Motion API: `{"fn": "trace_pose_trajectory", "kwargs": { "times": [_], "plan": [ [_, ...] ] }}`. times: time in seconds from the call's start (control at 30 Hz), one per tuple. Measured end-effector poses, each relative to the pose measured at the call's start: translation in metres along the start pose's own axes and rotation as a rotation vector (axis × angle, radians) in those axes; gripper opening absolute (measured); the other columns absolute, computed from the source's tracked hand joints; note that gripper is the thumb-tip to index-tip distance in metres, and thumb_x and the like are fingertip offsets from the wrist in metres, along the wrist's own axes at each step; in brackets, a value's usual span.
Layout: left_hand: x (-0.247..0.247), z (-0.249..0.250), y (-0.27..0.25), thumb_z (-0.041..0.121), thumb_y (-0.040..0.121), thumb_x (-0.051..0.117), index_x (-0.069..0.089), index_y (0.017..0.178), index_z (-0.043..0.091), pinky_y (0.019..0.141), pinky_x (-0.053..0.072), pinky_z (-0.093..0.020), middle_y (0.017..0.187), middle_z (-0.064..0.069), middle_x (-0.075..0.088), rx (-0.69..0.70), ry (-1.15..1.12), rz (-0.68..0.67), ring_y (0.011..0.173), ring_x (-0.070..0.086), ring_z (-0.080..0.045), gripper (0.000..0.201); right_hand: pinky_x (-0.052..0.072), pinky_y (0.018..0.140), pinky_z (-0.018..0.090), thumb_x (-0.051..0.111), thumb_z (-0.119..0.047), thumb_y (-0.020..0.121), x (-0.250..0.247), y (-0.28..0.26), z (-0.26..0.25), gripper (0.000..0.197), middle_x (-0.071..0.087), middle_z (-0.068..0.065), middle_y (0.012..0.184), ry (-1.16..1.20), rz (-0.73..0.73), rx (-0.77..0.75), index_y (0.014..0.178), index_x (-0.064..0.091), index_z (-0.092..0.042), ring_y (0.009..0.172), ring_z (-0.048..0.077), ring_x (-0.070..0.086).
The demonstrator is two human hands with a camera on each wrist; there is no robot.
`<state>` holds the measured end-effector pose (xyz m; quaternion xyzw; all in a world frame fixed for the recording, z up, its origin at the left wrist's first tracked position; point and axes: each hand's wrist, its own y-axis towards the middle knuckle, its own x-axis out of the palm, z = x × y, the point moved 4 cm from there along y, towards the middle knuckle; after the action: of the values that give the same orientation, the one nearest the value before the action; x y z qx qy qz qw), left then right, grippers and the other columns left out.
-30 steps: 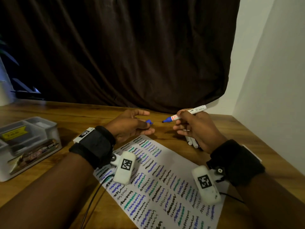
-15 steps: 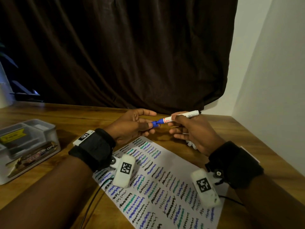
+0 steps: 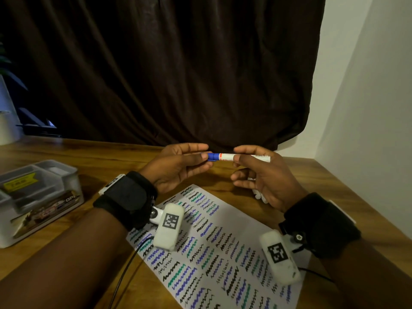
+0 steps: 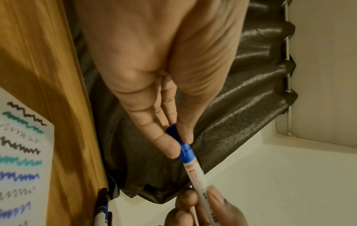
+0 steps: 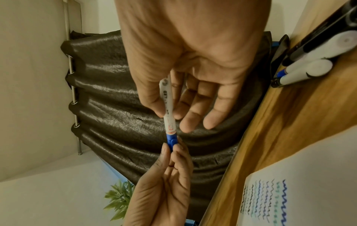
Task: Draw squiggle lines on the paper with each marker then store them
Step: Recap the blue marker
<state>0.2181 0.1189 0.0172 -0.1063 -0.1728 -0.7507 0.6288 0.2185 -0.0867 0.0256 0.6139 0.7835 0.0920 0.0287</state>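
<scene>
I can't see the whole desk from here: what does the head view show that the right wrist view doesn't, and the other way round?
Only the head view shows the grey storage box at the table's left and both wrist cameras. Only the right wrist view shows the spare markers lying plainly on the table and a green plant. Both show the left hand pinching the blue cap, the right hand gripping the blue marker, and the squiggle-covered paper.

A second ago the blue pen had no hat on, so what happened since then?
The left hand brought the blue cap over and pushed it onto the tip of the marker. The right hand kept gripping the marker's white barrel. The paper, spare markers and storage box stayed put.
</scene>
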Motion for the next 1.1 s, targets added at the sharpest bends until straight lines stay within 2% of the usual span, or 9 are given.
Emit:
{"fn": "trace_pose_trajectory", "kwargs": {
  "times": [0.2,0.33,0.47,0.6,0.67,0.8,0.87,0.97,1.1],
  "plan": [
    [-0.004,0.003,0.003,-0.006,0.093,0.057,0.069,0.109,-0.001,0.070,0.062,-0.022,0.092,-0.015,0.078,0.035,-0.115,0.078,0.079,0.077,-0.017,0.020,0.063,0.061,0.030,0.079,-0.015,0.086,-0.002,-0.002,-0.002,0.022,0.079,0.007,0.083,-0.128,0.009,-0.071,0.108,0.074,-0.011,0.063,0.017,0.072],
    [-0.004,0.004,0.002,-0.002,0.091,0.061,0.070,0.106,0.002,0.069,0.062,-0.022,0.089,-0.012,0.078,0.060,-0.059,0.089,0.076,0.076,-0.015,0.019,0.058,0.059,0.026,0.073,-0.015,0.092,0.004,-0.002,0.005,0.019,0.077,0.007,0.083,-0.212,-0.027,-0.124,0.111,0.076,-0.017,0.061,0.014,0.065],
    [-0.005,0.003,0.003,0.003,0.081,0.068,0.071,0.108,0.003,0.070,0.062,-0.023,0.090,-0.013,0.078,0.082,-0.007,0.081,0.078,0.076,-0.016,0.026,0.050,0.056,0.023,0.069,-0.019,0.096,0.002,-0.002,0.004,0.019,0.071,0.021,0.080,-0.288,-0.015,-0.185,0.112,0.076,-0.025,0.061,0.016,0.055],
    [-0.006,0.000,0.004,-0.002,0.088,0.064,0.070,0.109,0.002,0.071,0.063,-0.024,0.093,-0.017,0.078,0.098,0.052,0.093,0.079,0.077,-0.018,0.022,0.043,0.047,0.019,0.062,-0.017,0.100,0.005,-0.002,0.008,0.018,0.072,0.003,0.077,-0.243,-0.033,-0.157,0.112,0.075,-0.019,0.053,0.008,0.048],
    [-0.006,0.001,0.003,-0.003,0.088,0.064,0.070,0.109,0.002,0.071,0.062,-0.024,0.093,-0.017,0.078,0.107,0.062,0.093,0.079,0.077,-0.018,0.022,0.039,0.044,0.018,0.059,-0.018,0.102,0.007,-0.002,0.010,0.019,0.069,0.002,0.073,-0.227,-0.055,-0.135,0.113,0.074,-0.015,0.050,0.007,0.045],
    [-0.005,0.005,0.002,0.001,0.085,0.067,0.069,0.114,0.002,0.070,0.062,-0.024,0.094,-0.017,0.077,0.138,0.063,0.077,0.078,0.076,-0.017,0.030,0.033,0.039,0.018,0.053,-0.027,0.105,0.012,-0.004,0.008,0.037,0.056,-0.004,0.050,-0.185,-0.068,-0.073,0.074,0.070,-0.017,0.040,0.007,0.040],
    [-0.003,0.009,0.000,0.005,0.080,0.069,0.068,0.115,0.003,0.069,0.062,-0.023,0.092,-0.014,0.077,0.160,0.070,0.049,0.078,0.076,-0.016,0.035,0.033,0.039,0.021,0.051,-0.032,0.106,0.014,-0.005,0.006,0.047,0.055,0.000,0.051,-0.150,-0.058,-0.035,0.065,0.071,-0.020,0.038,0.009,0.040],
    [0.000,0.015,-0.003,0.009,0.082,0.068,0.068,0.115,0.003,0.071,0.063,-0.026,0.092,-0.012,0.077,0.199,0.115,0.017,0.081,0.074,-0.015,0.033,0.035,0.039,0.022,0.047,-0.033,0.107,0.016,-0.005,0.003,0.040,0.057,0.006,0.056,-0.058,-0.101,0.003,0.087,0.077,-0.015,0.038,0.010,0.045],
    [0.001,0.020,-0.004,0.004,0.096,0.059,0.066,0.115,0.000,0.073,0.064,-0.030,0.093,-0.014,0.074,0.213,0.131,0.072,0.079,0.074,-0.017,0.021,0.052,0.047,0.026,0.044,-0.050,0.104,0.021,-0.003,0.012,0.051,0.069,0.014,0.070,0.005,-0.170,0.127,0.122,0.064,-0.007,0.048,0.017,0.062]
  ]
}}
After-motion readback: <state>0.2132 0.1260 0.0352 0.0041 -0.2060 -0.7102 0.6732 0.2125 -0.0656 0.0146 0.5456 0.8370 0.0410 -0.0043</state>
